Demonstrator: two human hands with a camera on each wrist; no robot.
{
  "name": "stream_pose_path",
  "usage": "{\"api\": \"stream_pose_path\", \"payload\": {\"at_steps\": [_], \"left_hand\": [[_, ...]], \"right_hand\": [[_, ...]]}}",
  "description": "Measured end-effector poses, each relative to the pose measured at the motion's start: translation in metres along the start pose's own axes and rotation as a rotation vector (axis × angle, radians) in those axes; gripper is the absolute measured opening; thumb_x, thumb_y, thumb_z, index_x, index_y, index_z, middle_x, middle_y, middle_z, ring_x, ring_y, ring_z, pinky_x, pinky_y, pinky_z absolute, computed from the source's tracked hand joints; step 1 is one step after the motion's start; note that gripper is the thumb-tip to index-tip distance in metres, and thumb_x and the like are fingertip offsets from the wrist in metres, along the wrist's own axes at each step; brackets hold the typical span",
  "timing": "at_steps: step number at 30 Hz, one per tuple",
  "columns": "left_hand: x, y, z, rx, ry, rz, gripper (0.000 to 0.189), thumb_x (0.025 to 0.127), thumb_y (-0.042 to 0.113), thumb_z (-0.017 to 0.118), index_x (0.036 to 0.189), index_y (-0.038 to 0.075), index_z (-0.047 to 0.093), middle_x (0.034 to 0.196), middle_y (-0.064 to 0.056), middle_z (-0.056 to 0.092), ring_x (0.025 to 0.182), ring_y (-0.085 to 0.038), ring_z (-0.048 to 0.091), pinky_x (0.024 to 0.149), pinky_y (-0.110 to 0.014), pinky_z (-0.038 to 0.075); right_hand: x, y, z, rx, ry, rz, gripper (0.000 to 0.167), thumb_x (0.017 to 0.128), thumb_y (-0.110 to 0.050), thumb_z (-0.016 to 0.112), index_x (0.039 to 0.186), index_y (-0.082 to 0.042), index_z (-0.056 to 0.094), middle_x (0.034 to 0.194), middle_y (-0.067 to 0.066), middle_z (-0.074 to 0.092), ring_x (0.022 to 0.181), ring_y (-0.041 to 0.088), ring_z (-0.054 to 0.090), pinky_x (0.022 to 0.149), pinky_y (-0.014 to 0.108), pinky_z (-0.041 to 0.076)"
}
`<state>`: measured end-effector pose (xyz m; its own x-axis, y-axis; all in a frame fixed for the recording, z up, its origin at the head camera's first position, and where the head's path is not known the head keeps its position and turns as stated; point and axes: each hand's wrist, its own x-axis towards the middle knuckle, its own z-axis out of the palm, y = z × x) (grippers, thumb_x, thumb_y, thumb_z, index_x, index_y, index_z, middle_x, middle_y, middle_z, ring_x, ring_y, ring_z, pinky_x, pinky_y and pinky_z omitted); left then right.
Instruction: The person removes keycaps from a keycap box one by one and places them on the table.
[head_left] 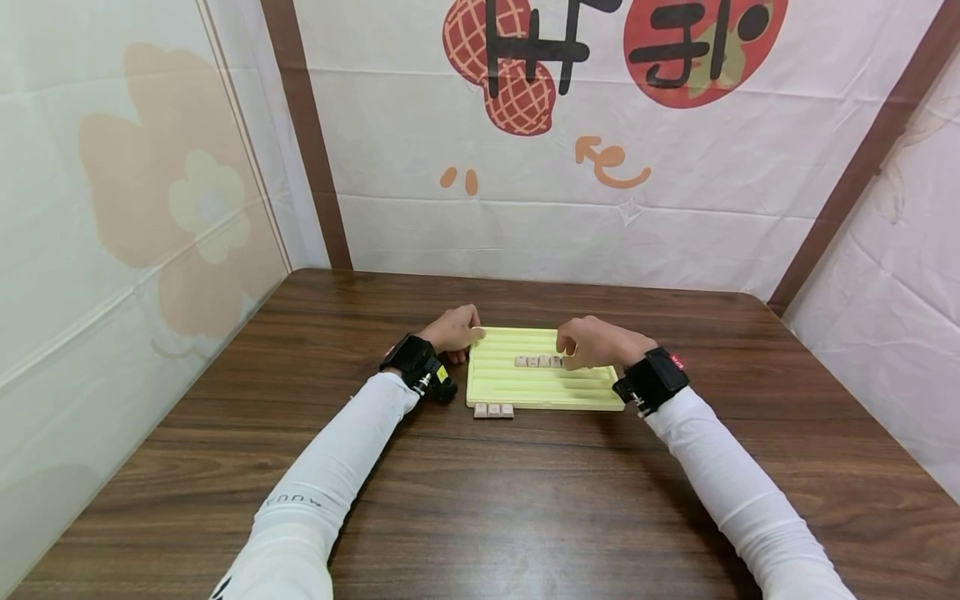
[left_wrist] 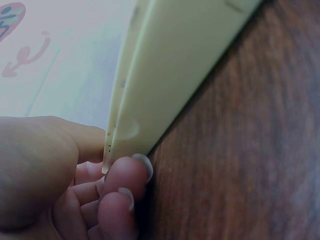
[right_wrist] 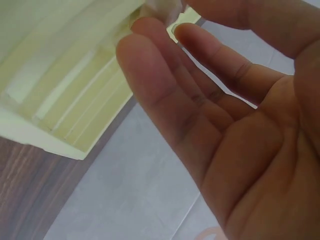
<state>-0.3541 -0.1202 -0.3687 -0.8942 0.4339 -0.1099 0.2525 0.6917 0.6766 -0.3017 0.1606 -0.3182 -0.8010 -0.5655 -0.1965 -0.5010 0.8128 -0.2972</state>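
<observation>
A pale yellow ribbed tray (head_left: pixel 540 392) lies on the table, with a short row of beige keycaps (head_left: pixel 532 362) standing across its middle. My left hand (head_left: pixel 452 330) grips the tray's left end; in the left wrist view its fingertips (left_wrist: pixel 127 175) curl against the tray's side wall (left_wrist: pixel 165 90). Over the right half of the tray, my right hand (head_left: pixel 600 342) pinches a small pale keycap (right_wrist: pixel 162 9) at the right end of the row. The fingers partly hide that keycap. Several more keycaps (head_left: pixel 493 411) sit side by side on the table against the tray's front edge.
The dark wood-grain table (head_left: pixel 465 500) reaches out on every side of the tray. Behind it hangs a white printed cloth (head_left: pixel 525 233), with more cloth walls on the left and right. A black camera strap (head_left: pixel 411 360) is on the left wrist.
</observation>
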Motion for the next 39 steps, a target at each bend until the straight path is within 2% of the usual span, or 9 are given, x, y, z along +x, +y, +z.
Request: {"api": "stream_pose_path", "payload": {"at_steps": [17,30,39], "left_hand": [[-0.0031,0.0008,0.0012,-0.006,0.004,0.000,0.018,0.102,0.023,0.046,0.103,0.005,0.046,0.073,-0.006,0.054,0.052,-0.016,0.055,0.048,-0.026,0.048],[0.0024,-0.0024,0.0006,-0.016,0.004,-0.013,0.017,0.102,0.023,0.047,0.101,0.005,0.047,0.073,-0.007,0.055,0.052,-0.017,0.056,0.047,-0.027,0.049],[-0.0001,-0.0017,0.0016,-0.005,0.014,0.012,0.018,0.102,0.022,0.047,0.101,0.004,0.047,0.071,-0.006,0.055,0.050,-0.016,0.055,0.047,-0.026,0.048]], "right_hand": [[0.0048,0.0053,0.0063,0.034,-0.032,0.035,0.024,0.091,-0.015,0.065,0.115,-0.010,0.061,0.115,0.010,0.063,0.106,0.024,0.060,0.082,0.034,0.052],[0.0045,0.0039,0.0060,0.058,-0.047,0.034,0.023,0.091,-0.012,0.066,0.114,-0.011,0.062,0.112,0.009,0.062,0.084,0.017,0.060,0.075,0.031,0.050],[0.0033,0.0044,0.0064,0.078,-0.053,0.030,0.022,0.091,-0.012,0.065,0.113,-0.009,0.062,0.110,0.011,0.062,0.083,0.017,0.061,0.072,0.031,0.051]]}}
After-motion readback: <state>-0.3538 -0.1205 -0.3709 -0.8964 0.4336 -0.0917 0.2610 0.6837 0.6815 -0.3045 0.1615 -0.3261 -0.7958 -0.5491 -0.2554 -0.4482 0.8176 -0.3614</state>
